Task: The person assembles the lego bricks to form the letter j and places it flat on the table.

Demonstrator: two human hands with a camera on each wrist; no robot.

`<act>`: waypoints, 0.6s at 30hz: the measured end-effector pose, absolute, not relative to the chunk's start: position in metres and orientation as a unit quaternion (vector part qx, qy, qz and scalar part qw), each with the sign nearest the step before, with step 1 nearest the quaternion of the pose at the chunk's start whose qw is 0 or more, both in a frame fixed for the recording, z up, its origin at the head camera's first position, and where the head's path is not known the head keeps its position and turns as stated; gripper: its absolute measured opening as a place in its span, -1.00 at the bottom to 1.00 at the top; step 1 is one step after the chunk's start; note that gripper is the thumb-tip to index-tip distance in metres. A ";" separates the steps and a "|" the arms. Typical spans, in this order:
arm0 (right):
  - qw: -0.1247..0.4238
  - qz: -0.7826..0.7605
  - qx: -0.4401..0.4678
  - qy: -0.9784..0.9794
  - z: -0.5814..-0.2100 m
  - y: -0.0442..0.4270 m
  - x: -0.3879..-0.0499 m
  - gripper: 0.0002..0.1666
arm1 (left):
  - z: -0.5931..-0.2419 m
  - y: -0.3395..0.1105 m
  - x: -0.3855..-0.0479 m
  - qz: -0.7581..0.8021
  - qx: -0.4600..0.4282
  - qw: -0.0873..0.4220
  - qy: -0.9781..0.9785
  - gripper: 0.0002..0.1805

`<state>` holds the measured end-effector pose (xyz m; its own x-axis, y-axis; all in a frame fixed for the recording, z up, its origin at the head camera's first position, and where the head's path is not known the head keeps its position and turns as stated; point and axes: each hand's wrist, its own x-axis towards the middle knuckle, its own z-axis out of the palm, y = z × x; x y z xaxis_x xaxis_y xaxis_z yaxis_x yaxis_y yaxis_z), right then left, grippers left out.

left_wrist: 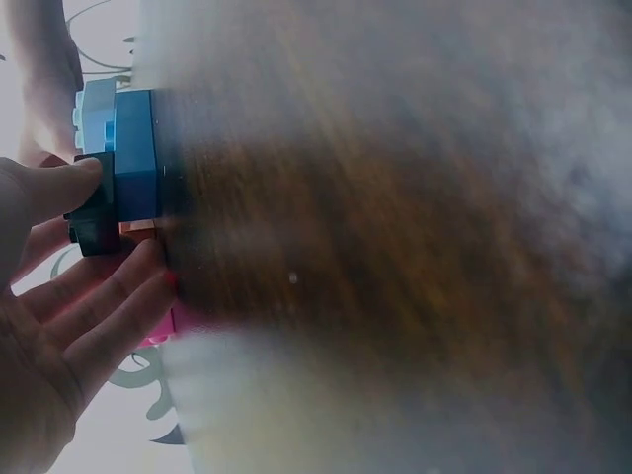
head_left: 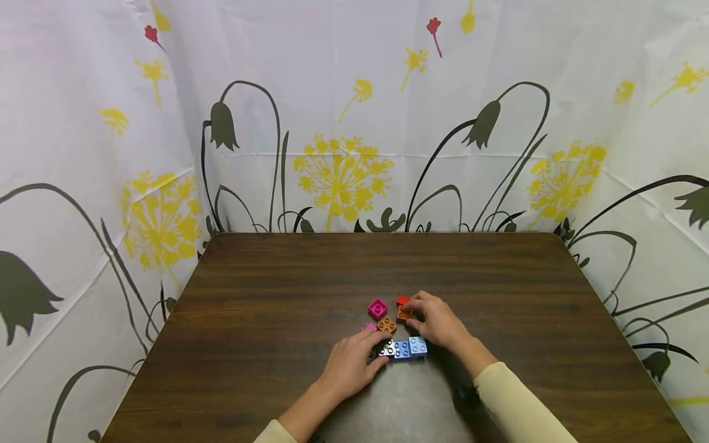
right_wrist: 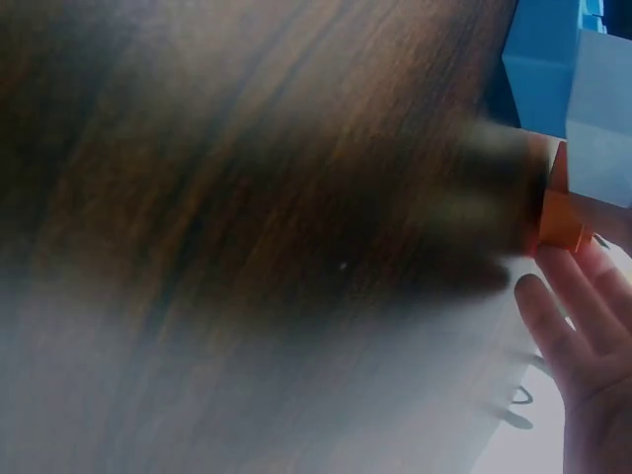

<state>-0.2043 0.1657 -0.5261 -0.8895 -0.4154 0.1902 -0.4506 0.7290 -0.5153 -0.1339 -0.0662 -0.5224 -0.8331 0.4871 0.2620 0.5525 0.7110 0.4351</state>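
My left hand (head_left: 351, 363) pinches a black toy building brick (left_wrist: 96, 212) between thumb and fingers. The black brick joins a blue brick (head_left: 401, 349), with a light blue brick (head_left: 418, 346) raised at the right end of the row. Just behind, my right hand (head_left: 440, 323) holds an orange brick (head_left: 404, 315) between thumb and fingertips; its fingers also reach that brick in the right wrist view. A red brick (head_left: 402, 300) lies right behind the orange one, partly covered by the fingers.
Left of the right hand lie a second orange brick (head_left: 386, 325), a magenta brick (head_left: 378, 309) and a pink brick (head_left: 370, 327) partly behind the left hand. All are on a dark wooden table (head_left: 266, 295). A patterned curtain (head_left: 343, 74) hangs behind it.
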 end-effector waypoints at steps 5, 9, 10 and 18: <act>0.034 0.302 0.257 -0.918 -0.517 0.174 -0.203 -0.72 | -0.524 -0.066 -0.135 -0.258 -0.283 0.066 -0.921 -0.51; 0.031 0.315 0.256 -0.913 -0.507 0.183 -0.197 -0.68 | -0.525 -0.066 -0.136 -0.259 -0.285 0.069 -0.920 -0.51; 0.031 0.318 0.256 -0.912 -0.505 0.186 -0.195 -0.67 | -0.525 -0.066 -0.136 -0.258 -0.286 0.069 -0.920 -0.50; 0.028 0.315 0.262 -0.912 -0.493 0.197 -0.169 -0.61 | -0.525 -0.065 -0.135 -0.255 -0.280 0.067 -0.923 -0.52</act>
<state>-0.1694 0.1968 -0.4933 -0.8614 -0.4601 0.2153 -0.4950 0.6650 -0.5593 -0.1352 -0.0652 -0.5252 -0.8343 0.4826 0.2665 0.5510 0.7128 0.4340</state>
